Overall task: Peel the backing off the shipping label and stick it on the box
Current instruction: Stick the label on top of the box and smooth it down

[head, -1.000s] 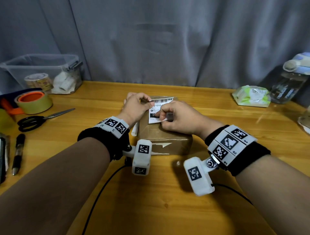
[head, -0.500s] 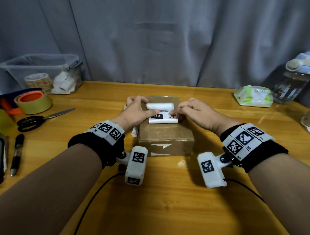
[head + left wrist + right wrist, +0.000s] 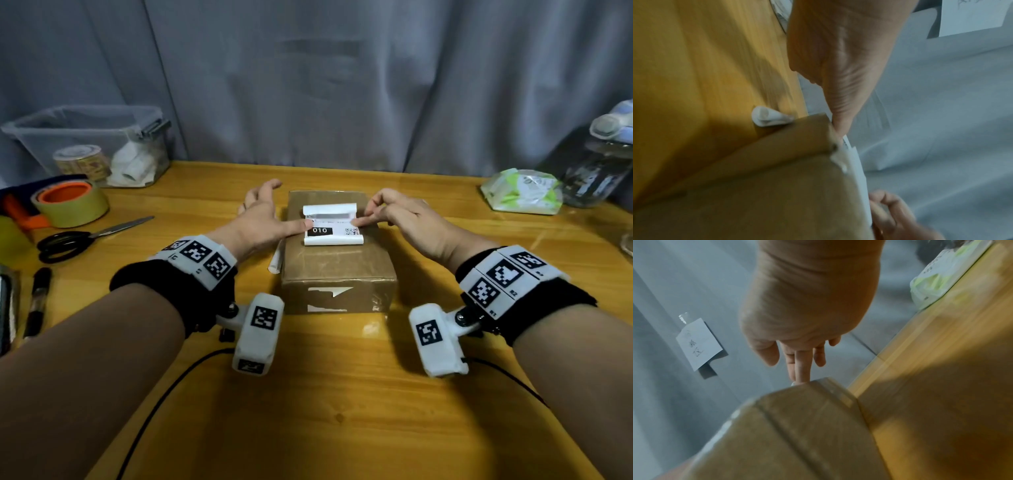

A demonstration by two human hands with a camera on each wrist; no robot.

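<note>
A brown cardboard box [image 3: 337, 263] stands mid-table. On its top lies the white shipping label [image 3: 333, 226], printed side up, its far and near edges curling upward. My left hand [image 3: 265, 219] reaches in from the left with fingers straight, thumb pressing the label's left edge. From the right, my right hand [image 3: 397, 216] touches the label's right edge with its fingertips [image 3: 358, 222]. The right wrist view shows those fingers [image 3: 799, 368] straight, tips on the box [image 3: 797, 434] top. A rolled white backing strip [image 3: 275, 262] lies against the box's left side, also seen in the left wrist view [image 3: 768, 118].
At the back left stands a clear plastic bin [image 3: 30, 137]. In front of it lie a tape roll [image 3: 70, 205], scissors [image 3: 75, 238] and a black marker [image 3: 37, 301]. A wipes pack [image 3: 522, 190] and a bottle [image 3: 603, 157] stand back right. Cables [image 3: 164, 404] run toward me.
A second ago both hands held the label over the box. It now lies on the box top, and the hands have spread to its left and right edges, pressing it.
</note>
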